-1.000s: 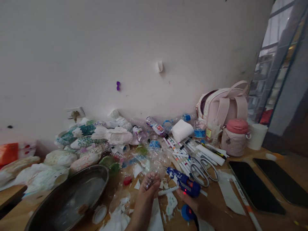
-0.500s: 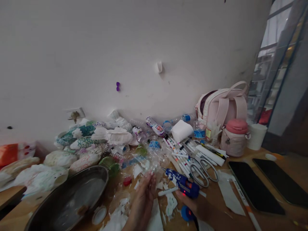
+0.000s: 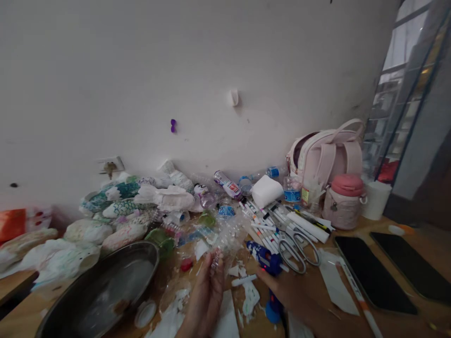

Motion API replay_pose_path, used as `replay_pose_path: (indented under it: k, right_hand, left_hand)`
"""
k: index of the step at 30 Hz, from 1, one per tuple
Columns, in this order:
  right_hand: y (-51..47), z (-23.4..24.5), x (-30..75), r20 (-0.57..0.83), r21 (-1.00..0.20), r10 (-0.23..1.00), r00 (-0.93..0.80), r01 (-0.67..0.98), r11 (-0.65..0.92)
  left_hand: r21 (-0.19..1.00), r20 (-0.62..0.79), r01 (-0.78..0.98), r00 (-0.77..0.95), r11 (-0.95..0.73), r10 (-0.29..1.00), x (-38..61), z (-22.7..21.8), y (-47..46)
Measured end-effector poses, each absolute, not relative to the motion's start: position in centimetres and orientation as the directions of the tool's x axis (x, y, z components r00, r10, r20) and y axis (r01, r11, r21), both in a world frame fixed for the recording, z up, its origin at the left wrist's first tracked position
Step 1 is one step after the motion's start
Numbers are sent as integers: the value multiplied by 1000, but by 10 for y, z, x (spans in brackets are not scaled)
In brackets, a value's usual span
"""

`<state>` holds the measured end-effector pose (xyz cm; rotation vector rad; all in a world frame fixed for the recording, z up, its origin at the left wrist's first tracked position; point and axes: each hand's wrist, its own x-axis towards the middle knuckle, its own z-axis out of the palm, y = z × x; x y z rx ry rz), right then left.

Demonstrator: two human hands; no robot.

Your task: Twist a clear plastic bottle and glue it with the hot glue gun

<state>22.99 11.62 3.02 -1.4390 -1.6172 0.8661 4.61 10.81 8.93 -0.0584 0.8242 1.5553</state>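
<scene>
My left hand is closed around the narrow end of a clear plastic bottle, which points away from me. Close by on the right, my right hand grips a blue glue gun with a small red light lit. One finger lies along the gun's near side, while the other fingers are hidden. The nozzle points left, towards the bottle, without touching it. White paper scraps and a white marker lie on the table between my hands.
Grey-handled scissors and several markers lie beyond the glue gun. Two phones are at right, near a pink backpack and a pink-lidded jar. A dark oval basin and wrapped painted bundles fill the left.
The glue gun has shifted slightly up and tilted, with its nozzle a little farther right. The bottle in my left hand has turned slightly, and that hand has moved a little left.
</scene>
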Motion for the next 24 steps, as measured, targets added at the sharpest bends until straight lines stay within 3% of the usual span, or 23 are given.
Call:
replay_pose_path:
  k: [5, 12, 16, 19, 21, 24]
  right_hand:
    - [119, 52, 221, -2, -849, 997, -71, 527, 36]
    - [117, 55, 224, 37, -803, 981, -193, 578, 144]
    - [108, 69, 234, -50, -735, 948, -313, 655, 177]
    - [99, 63, 252, -148, -598, 944, -294, 787, 151]
    - [96, 51, 275, -85, -553, 964, -251, 817, 164]
    - [99, 33, 329, 189, -502, 981, -48, 854, 138]
  left_hand:
    - [494, -439, -869, -239, 11, 866, 46, 86, 112]
    - [518, -376, -854, -181, 44, 909, 41, 77, 112]
    - [611, -230, -791, -169, 7, 958, 38, 64, 112]
    - [707, -100, -704, -199, -71, 975, 38, 57, 112]
    - [755, -74, -645, -258, -115, 963, 40, 56, 111]
    - [808, -91, -580, -302, -107, 949, 42, 58, 108]
